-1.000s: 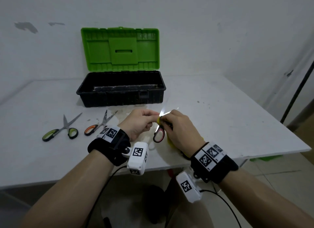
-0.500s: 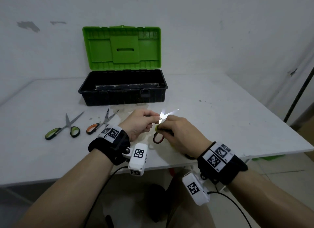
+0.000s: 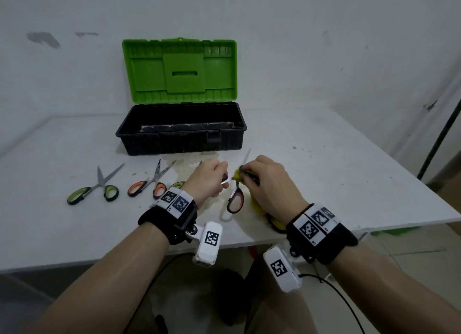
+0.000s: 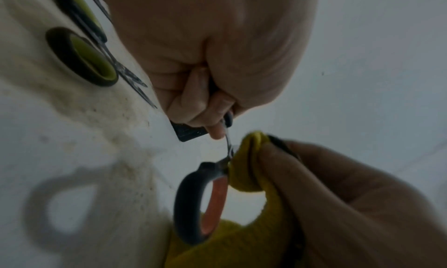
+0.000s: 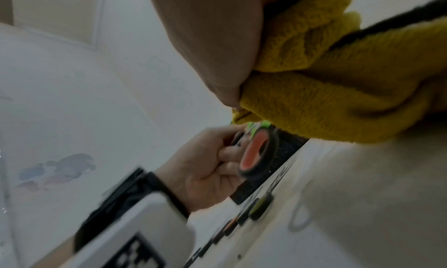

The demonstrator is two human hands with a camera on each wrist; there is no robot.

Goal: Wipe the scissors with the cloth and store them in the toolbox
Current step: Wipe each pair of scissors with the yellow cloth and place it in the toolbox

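Note:
My left hand grips one handle of the red-and-black scissors; their free handle loop hangs toward me. My right hand pinches the yellow cloth around a blade near the pivot, and one blade tip sticks out above the knuckles. In the left wrist view the cloth is bunched against the metal just above the loop. The right wrist view shows the cloth under my palm and the scissors' loop in the left hand. The open toolbox, black with a green lid, stands just behind the hands.
Green-handled scissors and orange-handled scissors lie open on the white table left of my hands. Another green handle peeks out by my left wrist. The table's front edge runs right under my wrists; a dark pole stands at far right.
The scissors have turned: one blade now points up and away, and the free handle loop hangs lower toward me. The cloth hand sits closer to the pivot.

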